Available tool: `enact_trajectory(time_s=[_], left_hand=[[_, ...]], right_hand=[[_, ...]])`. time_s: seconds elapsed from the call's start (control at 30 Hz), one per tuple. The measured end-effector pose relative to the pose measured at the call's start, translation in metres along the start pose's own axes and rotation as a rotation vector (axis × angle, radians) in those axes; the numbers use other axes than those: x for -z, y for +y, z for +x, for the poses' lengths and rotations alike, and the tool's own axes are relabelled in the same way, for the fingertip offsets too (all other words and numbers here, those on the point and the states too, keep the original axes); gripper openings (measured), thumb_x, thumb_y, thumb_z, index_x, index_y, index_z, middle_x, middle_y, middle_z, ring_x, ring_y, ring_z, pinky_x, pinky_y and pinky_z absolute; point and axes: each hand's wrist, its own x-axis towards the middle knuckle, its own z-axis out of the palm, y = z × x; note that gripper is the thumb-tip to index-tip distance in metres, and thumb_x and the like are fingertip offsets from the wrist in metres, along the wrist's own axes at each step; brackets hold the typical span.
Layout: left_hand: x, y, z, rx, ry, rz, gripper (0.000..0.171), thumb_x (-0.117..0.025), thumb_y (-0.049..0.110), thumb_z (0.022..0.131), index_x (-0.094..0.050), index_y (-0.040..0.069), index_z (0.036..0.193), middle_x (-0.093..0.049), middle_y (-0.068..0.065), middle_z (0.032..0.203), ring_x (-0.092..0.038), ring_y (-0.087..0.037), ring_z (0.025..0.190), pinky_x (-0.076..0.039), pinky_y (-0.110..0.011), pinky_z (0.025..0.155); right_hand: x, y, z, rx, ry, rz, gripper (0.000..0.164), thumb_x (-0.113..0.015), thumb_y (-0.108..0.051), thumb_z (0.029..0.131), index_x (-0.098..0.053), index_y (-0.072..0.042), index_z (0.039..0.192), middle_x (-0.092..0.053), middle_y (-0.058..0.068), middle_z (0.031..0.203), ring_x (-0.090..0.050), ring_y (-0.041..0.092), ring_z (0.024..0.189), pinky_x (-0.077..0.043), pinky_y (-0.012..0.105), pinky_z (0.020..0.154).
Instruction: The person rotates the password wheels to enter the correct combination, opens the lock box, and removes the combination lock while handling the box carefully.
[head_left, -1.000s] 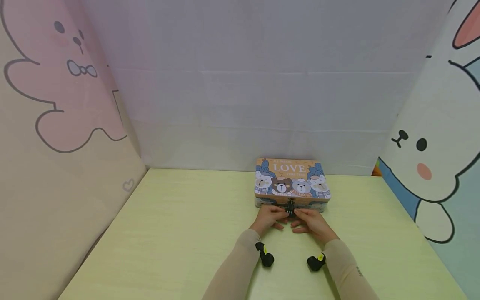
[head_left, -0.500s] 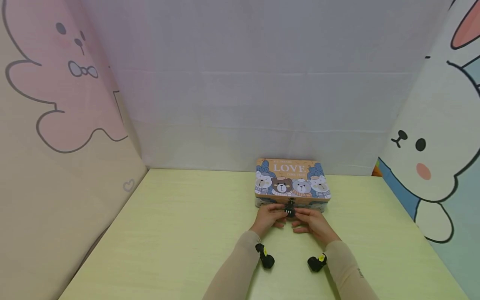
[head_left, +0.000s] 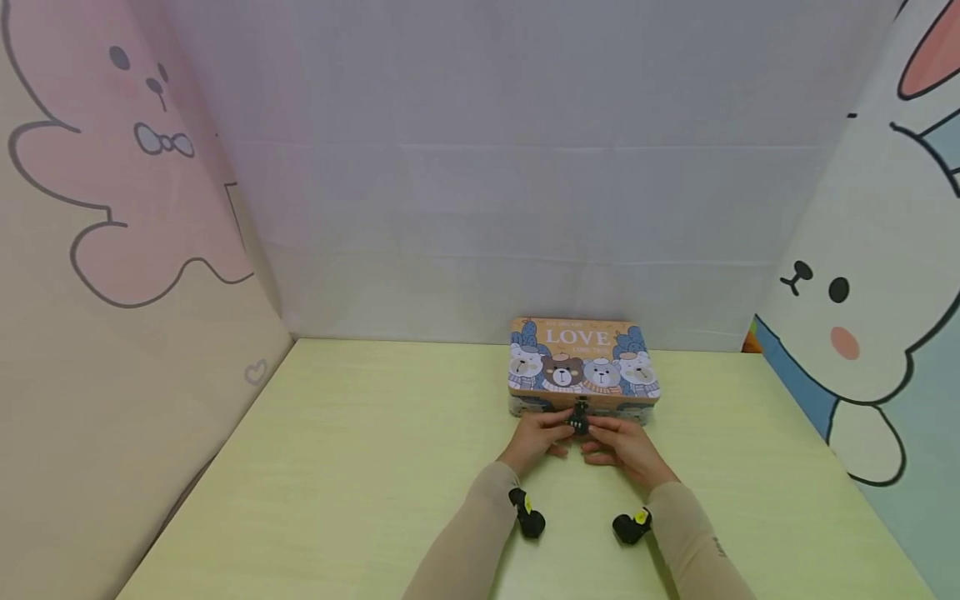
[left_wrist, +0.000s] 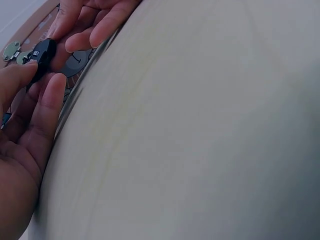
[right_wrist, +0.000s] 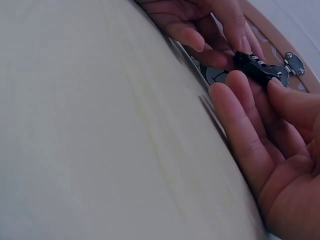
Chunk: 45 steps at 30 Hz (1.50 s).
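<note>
A box with bears and the word LOVE on its lid stands closed at the back of the table. At the metal clasp on its front is a small black combination padlock; number wheels show on it in the right wrist view. My left hand pinches the padlock from the left between thumb and fingers. From the right, my right hand pinches its other side. Whether the shackle is fastened I cannot tell.
The pale yellow table spreads out around the box and arms. Behind the box hangs a white cloth. Cartoon-printed panels flank both sides. A small black camera sits on each wrist.
The padlock has tilted so its number wheels face up more, and both hands have shifted only slightly with it. The box stays in place.
</note>
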Motion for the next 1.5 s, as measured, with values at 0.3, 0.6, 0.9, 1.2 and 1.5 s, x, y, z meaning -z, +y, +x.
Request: enact_trajectory(time_s=[0.3, 0.6, 0.9, 1.2, 1.5], left_hand=[[0.0012, 0.0014, 0.0001, -0.012, -0.04, 0.043, 0.035, -0.063, 0.008, 0.098, -0.062, 0.004, 0.133, -0.06, -0.017, 0.132, -0.07, -0.021, 0.085, -0.061, -0.03, 0.073], [0.0019, 0.0048, -0.0026, 0.005, -0.055, 0.076, 0.037, -0.062, 0.008, 0.099, -0.06, 0.003, 0.135, -0.057, -0.017, 0.137, -0.071, -0.027, 0.089, -0.061, -0.032, 0.075], [0.0025, 0.0069, -0.0042, 0.008, -0.042, 0.101, 0.037, -0.064, 0.009, 0.098, -0.061, 0.004, 0.134, -0.06, -0.018, 0.134, -0.072, -0.027, 0.076, -0.061, -0.031, 0.071], [-0.001, 0.0047, -0.0033, 0.0, -0.004, 0.079, 0.034, -0.067, 0.006, 0.095, -0.064, 0.0, 0.128, -0.065, -0.019, 0.125, -0.068, -0.015, 0.068, -0.061, -0.028, 0.066], [-0.0062, 0.0051, -0.0052, -0.024, 0.025, 0.019, 0.032, -0.065, -0.001, 0.095, -0.064, -0.005, 0.126, -0.065, -0.02, 0.124, -0.072, -0.026, 0.085, -0.062, -0.03, 0.07]], right_hand=[[-0.0029, 0.0006, 0.0013, 0.008, 0.02, 0.008, 0.041, -0.046, 0.002, 0.103, -0.039, 0.021, 0.138, -0.069, 0.006, 0.093, -0.069, 0.016, 0.078, -0.062, 0.034, 0.073], [-0.0036, -0.0006, 0.0025, 0.0, 0.045, -0.032, 0.036, -0.049, 0.0, 0.102, -0.047, 0.018, 0.133, -0.069, 0.005, 0.092, -0.069, 0.016, 0.077, -0.062, 0.033, 0.071], [-0.0078, -0.0033, 0.0026, -0.029, 0.085, -0.036, 0.032, -0.055, 0.001, 0.1, -0.054, 0.015, 0.129, -0.068, 0.007, 0.086, -0.069, 0.016, 0.071, -0.063, 0.033, 0.067], [-0.007, -0.0067, 0.0008, -0.078, 0.093, 0.002, 0.034, -0.055, 0.002, 0.099, -0.054, 0.016, 0.13, -0.068, 0.005, 0.087, -0.069, 0.017, 0.068, -0.063, 0.035, 0.068], [-0.0046, -0.0084, 0.003, -0.126, 0.103, 0.037, 0.036, -0.054, 0.0, 0.1, -0.052, 0.013, 0.134, -0.068, 0.006, 0.088, -0.07, 0.018, 0.068, -0.063, 0.035, 0.068]])
